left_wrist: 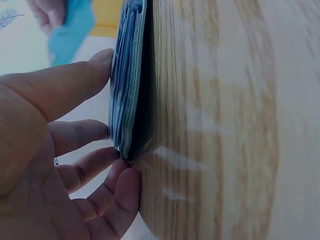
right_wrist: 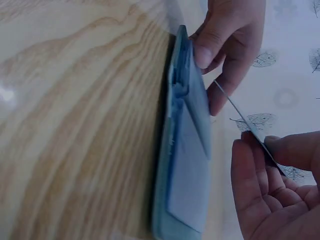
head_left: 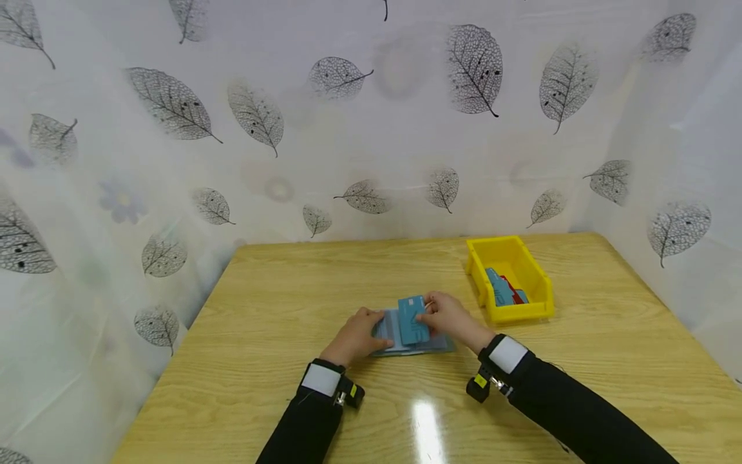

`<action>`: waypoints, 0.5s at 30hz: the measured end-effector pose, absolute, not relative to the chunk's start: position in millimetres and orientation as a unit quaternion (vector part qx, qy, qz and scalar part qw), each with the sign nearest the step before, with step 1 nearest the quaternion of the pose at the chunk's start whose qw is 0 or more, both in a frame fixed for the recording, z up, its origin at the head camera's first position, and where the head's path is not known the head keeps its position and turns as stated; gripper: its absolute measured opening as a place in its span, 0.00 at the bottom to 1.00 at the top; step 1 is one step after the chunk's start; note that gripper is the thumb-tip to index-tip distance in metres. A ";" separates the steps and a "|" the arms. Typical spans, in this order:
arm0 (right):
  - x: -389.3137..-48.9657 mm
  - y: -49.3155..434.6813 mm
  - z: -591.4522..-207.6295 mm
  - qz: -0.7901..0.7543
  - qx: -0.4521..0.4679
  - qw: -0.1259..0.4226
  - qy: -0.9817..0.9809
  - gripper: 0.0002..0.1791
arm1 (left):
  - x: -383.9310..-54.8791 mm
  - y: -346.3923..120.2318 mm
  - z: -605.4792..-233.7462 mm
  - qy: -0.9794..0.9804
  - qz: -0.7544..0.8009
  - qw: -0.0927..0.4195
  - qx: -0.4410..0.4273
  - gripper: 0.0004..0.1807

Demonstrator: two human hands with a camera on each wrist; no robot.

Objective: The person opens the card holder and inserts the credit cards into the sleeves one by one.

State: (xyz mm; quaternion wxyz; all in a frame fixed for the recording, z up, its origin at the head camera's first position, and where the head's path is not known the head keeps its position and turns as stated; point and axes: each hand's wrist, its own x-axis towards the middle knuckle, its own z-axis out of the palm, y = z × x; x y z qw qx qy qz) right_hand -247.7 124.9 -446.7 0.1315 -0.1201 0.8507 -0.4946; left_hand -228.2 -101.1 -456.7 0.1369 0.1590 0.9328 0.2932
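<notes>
- The blue card (head_left: 413,320) is held above the open card holder (head_left: 440,345), apart from its pages in the right wrist view.
- The right hand (head_left: 455,318) pinches that card between thumb and fingers.
- The holder lies on the wooden table (head_left: 290,283); a thick stack of pages shows at its left part, and a pale pocket at its right. I cannot tell how many pockets are filled.
- The left hand (head_left: 359,336) is spread wide, thumb and fingertips touching the holder's left end.
- Beyond the right hand, the yellow bin (head_left: 518,314) contains blue cards (head_left: 498,288) and something red (head_left: 513,290), overlapping against its left side.
- Behind the table hangs a leaf-patterned white sheet (head_left: 400,142).
</notes>
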 end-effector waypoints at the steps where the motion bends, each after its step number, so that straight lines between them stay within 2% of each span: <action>1: -247.6 124.2 -449.1 -0.498 -0.112 0.139 0.848 0.12 | -228.1 -100.9 -457.1 0.933 0.293 0.137 0.160 0.37; 7: -248.7 125.8 -456.4 -0.509 -0.075 0.165 0.842 0.11 | -228.5 -99.3 -458.4 0.933 0.293 0.138 0.158 0.37; 11: -250.4 129.9 -456.6 -0.507 -0.070 0.172 0.841 0.14 | -229.1 -99.0 -458.6 0.934 0.289 0.139 0.157 0.37; 15: -250.8 132.8 -456.0 -0.506 -0.077 0.180 0.840 0.06 | -229.3 -99.5 -458.7 0.935 0.287 0.138 0.157 0.37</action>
